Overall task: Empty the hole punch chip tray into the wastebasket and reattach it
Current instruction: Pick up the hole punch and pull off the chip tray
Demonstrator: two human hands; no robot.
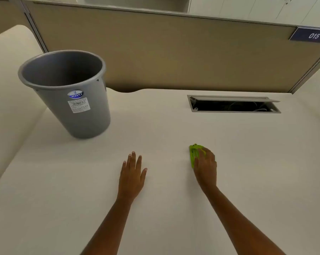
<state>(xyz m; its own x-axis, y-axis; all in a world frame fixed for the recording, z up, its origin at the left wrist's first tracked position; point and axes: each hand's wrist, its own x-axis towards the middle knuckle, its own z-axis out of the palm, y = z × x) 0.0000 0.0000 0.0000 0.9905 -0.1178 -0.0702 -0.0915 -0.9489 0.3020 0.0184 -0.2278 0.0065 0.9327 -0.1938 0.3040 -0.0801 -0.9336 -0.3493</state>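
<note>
A small bright green hole punch (193, 153) lies on the cream desk (155, 126), right of centre. My right hand (205, 165) covers its right side, fingers curled over it; the chip tray is hidden under the hand. My left hand (132, 171) rests flat on the desk with fingers apart, holding nothing, about a hand's width left of the punch. A grey plastic wastebasket (67, 100) with a blue sticker and a barcode label stands upright on the desk at the far left; what its inside holds does not show.
An open cable hatch (233, 105) with wires inside is cut into the desk at the back right. A beige partition wall (174, 57) runs behind the desk, with a blue "015" plate (311, 34) at its top right.
</note>
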